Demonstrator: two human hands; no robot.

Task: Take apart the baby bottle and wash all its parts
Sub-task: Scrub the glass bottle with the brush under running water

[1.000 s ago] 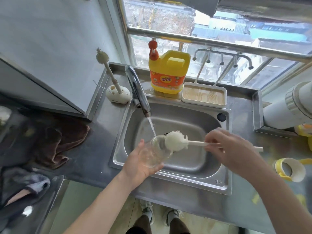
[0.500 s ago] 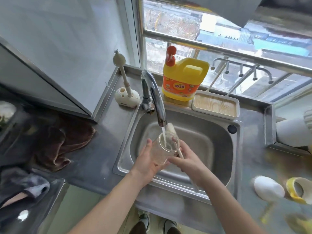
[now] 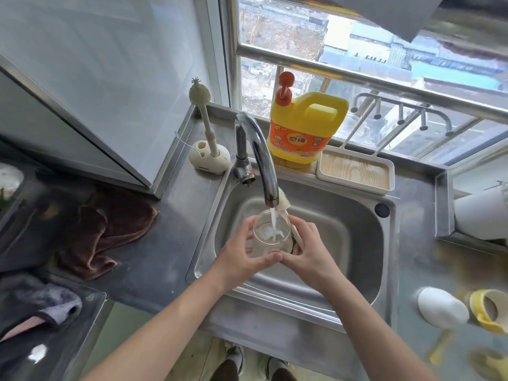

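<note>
Rinsing step: the bottle body point(image 3: 262, 242) stands upright over the sink point(image 3: 357, 243) under the tap point(image 3: 258, 160) stream. The left grip point(image 3: 239, 262) clasps its wall; the right grip point(image 3: 308, 257) grasps the brush point(image 3: 283, 200) handle alongside. The likely next move is brushing inside.

Only readable thing is on the yellow plastic detergent jug with the red pump point(image 3: 308, 125): its orange label point(image 3: 298, 141) says 奇强 in big characters. The small print's too blurry.

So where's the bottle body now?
Head view, centre: bottle body under the faucet, over the sink, in the left hand; right hand, holding the brush, touches it.
</note>
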